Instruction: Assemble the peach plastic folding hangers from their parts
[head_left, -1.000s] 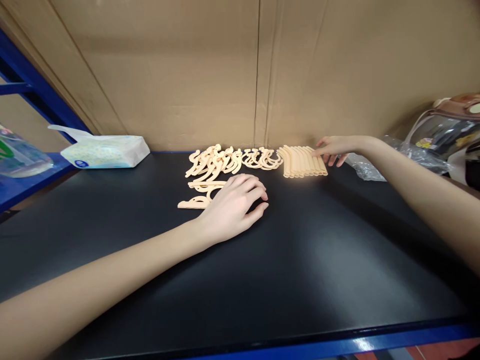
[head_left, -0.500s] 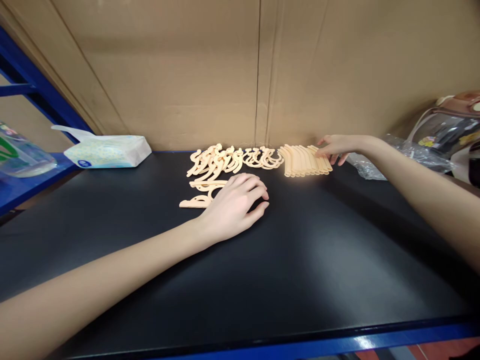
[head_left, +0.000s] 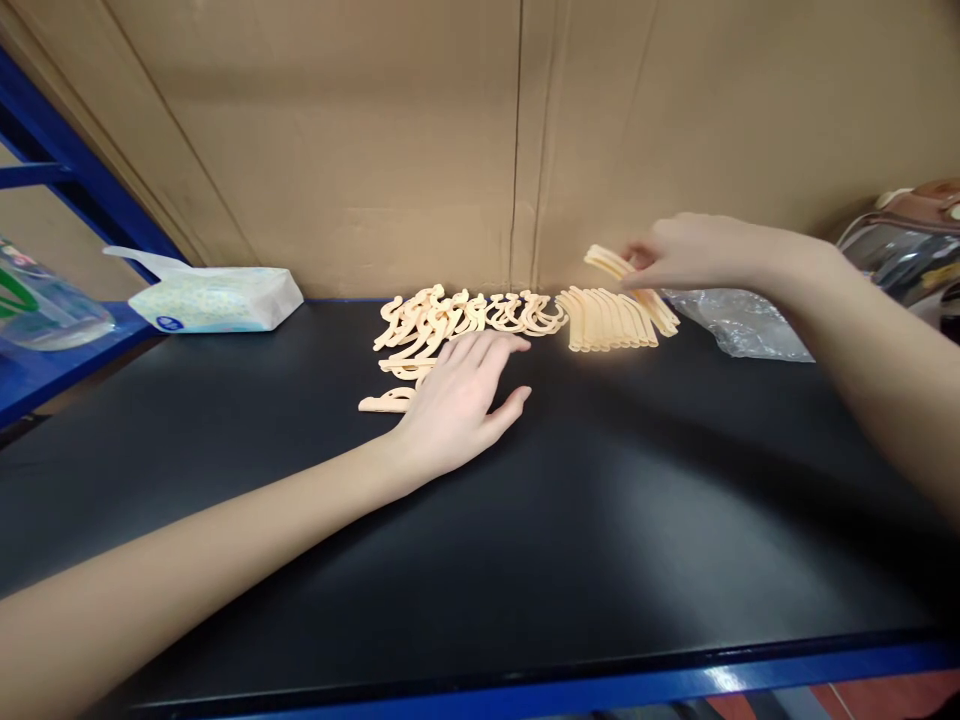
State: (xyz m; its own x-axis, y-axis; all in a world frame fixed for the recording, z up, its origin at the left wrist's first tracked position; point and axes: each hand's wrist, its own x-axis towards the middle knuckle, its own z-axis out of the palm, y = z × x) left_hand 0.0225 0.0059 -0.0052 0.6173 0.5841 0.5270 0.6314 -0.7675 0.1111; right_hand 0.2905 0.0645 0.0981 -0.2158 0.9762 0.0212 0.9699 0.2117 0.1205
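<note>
Item: pale curved strip [head_left: 606, 261], held above the back of the black tabletop [head_left: 525, 590]. The right hand [head_left: 690, 255] pinched it between thumb and fingers, the end nearer the tissue pack jutting free and tilted up. That grip probably kept the rest of the strip in check; how far it ran behind the fingers could not be told.

Item: 1 row of matching strips [head_left: 607, 322], side by side below the right hand. Their like curves presumably let them nest closely.

Item: 1 group of ring-like pieces [head_left: 529, 313], beside the row.

Item: 1 heap of hooked pieces [head_left: 427, 318], overlapping, next along. Like shapes sat together, seemingly for ease of telling them apart.

Item: cut-out flat pieces [head_left: 390, 402], in front of the heap, partly covered by the left hand [head_left: 454, 410]. That hand was loosely spread, thumb apart, palm down; whether it pressed on them could not be told.

Surroundings: tissue pack [head_left: 217, 302] at the left and crumpled clear plastic [head_left: 750, 325] at the right, both apart from the pieces; upright cardboard [head_left: 337, 150] behind, perhaps as a backstop.
</note>
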